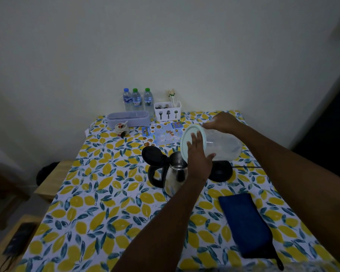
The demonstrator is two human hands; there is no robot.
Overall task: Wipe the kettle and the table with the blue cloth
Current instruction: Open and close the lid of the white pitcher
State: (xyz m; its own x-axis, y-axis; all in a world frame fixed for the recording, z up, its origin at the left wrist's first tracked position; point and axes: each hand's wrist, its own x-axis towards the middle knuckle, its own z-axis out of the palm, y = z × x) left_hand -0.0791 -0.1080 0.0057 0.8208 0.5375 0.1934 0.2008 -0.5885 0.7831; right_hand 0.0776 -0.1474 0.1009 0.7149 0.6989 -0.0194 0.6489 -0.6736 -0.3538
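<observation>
A steel kettle (175, 173) with a black handle stands mid-table, its black lid (152, 155) flipped open. Above it, a clear plastic container (223, 144) with a pale lid is tilted on its side toward the kettle's mouth. My left hand (198, 154) presses against the lid end, fingers spread. My right hand (222, 122) grips the container's far side. The folded blue cloth (245, 226) lies flat on the lemon-print tablecloth (98, 193) at the near right, untouched. The kettle's black base (221, 170) sits just right of the kettle, partly hidden by the container.
Against the wall stand three water bottles (136, 99), a white cutlery caddy (167, 110), a lilac oblong box (128, 117) and a small ceramic jar (121, 128). A blue printed leaflet (161, 134) lies behind the kettle. A wooden bench (53, 177) stands left of the table.
</observation>
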